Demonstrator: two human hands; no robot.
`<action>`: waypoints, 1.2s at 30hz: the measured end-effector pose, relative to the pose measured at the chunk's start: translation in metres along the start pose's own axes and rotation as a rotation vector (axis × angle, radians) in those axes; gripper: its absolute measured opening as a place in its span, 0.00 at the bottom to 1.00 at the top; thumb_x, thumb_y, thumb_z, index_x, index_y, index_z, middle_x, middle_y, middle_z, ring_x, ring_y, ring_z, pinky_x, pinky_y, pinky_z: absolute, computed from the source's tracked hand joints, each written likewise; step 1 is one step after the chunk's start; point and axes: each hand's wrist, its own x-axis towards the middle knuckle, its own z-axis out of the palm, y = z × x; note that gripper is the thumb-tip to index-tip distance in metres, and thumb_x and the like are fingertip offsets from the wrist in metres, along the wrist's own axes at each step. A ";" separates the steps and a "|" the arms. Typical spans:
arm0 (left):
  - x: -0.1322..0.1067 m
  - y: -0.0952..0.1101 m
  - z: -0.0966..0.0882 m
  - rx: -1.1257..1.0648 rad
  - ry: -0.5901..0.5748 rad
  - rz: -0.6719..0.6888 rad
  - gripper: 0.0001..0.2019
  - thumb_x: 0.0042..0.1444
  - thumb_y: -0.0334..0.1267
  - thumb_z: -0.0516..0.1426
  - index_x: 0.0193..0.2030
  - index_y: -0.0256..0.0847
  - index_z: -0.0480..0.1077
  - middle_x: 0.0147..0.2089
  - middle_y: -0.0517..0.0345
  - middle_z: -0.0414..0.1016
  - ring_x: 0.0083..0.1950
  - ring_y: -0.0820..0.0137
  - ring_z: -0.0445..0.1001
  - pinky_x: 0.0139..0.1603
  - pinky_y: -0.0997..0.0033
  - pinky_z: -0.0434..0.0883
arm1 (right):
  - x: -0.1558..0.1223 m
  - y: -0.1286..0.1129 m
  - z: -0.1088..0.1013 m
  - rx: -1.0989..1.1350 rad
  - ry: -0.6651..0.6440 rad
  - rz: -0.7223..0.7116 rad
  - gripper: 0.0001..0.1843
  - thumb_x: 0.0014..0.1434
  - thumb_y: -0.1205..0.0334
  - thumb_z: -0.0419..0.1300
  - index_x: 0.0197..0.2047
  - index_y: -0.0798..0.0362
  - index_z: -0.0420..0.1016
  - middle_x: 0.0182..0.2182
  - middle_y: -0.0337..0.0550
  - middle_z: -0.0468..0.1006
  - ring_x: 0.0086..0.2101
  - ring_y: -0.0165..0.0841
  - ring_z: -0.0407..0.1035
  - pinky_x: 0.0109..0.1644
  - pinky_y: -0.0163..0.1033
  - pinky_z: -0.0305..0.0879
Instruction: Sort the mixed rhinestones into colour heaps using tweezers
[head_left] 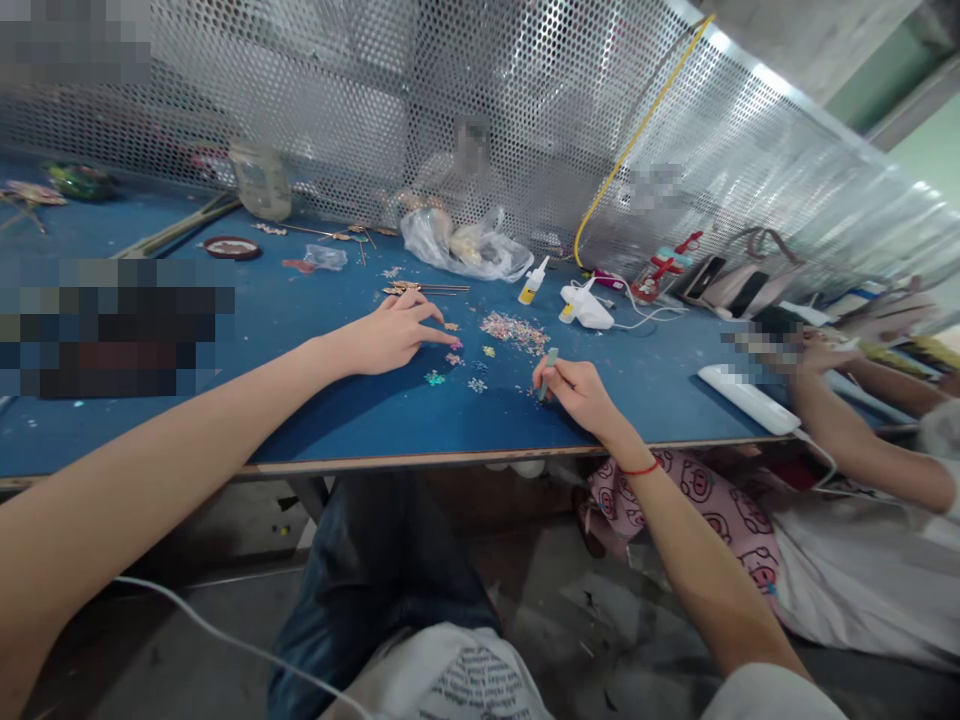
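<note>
My left hand [396, 335] lies palm down on the blue table [337, 420], fingers spread, its index fingertip at a small magenta cluster [457, 346]. Pinched in my right hand [576, 392] is a slim grey-green tool [552, 357], perhaps tweezers; its tip points down at a few tiny loose bits. Between the hands lie several small flower-like clusters, among them a teal one [434, 378], a pale one [477, 385] and a yellow one [489, 351]. Just beyond them spreads a pile of tiny multicoloured pieces [514, 331].
Behind the pile stand a small glue bottle [532, 283] and a white glue gun-like device [588, 305] with a cable. A plastic bag [465, 245] and glass jar [260, 182] sit by the perforated metal screen [337, 110]. Right, a co-worker's arms [840, 430] are near a white lamp-like device [748, 399].
</note>
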 end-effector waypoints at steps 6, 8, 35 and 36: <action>0.000 0.002 -0.001 -0.006 0.001 -0.020 0.30 0.67 0.28 0.43 0.69 0.54 0.69 0.66 0.47 0.66 0.67 0.51 0.55 0.68 0.41 0.59 | -0.001 -0.001 0.000 0.000 0.008 -0.001 0.34 0.72 0.33 0.44 0.30 0.51 0.72 0.21 0.40 0.73 0.22 0.31 0.68 0.31 0.37 0.61; 0.000 0.002 -0.002 -0.007 0.000 -0.021 0.30 0.67 0.28 0.43 0.69 0.54 0.69 0.66 0.47 0.66 0.68 0.51 0.55 0.68 0.42 0.59 | -0.001 -0.002 0.000 0.003 0.006 0.001 0.34 0.72 0.34 0.44 0.30 0.51 0.73 0.21 0.39 0.72 0.22 0.31 0.68 0.30 0.37 0.61; -0.001 -0.005 0.002 0.016 0.047 0.035 0.29 0.67 0.30 0.44 0.69 0.55 0.69 0.65 0.49 0.66 0.66 0.53 0.56 0.70 0.42 0.57 | -0.001 -0.006 -0.001 0.061 0.008 0.049 0.34 0.71 0.32 0.47 0.29 0.51 0.73 0.21 0.40 0.73 0.22 0.31 0.69 0.30 0.37 0.63; -0.001 -0.005 0.002 0.019 0.041 0.032 0.29 0.67 0.29 0.44 0.69 0.54 0.69 0.65 0.48 0.66 0.66 0.53 0.56 0.70 0.42 0.57 | -0.001 -0.006 -0.001 0.061 0.005 0.047 0.34 0.71 0.33 0.47 0.29 0.51 0.73 0.21 0.40 0.73 0.22 0.31 0.69 0.30 0.37 0.63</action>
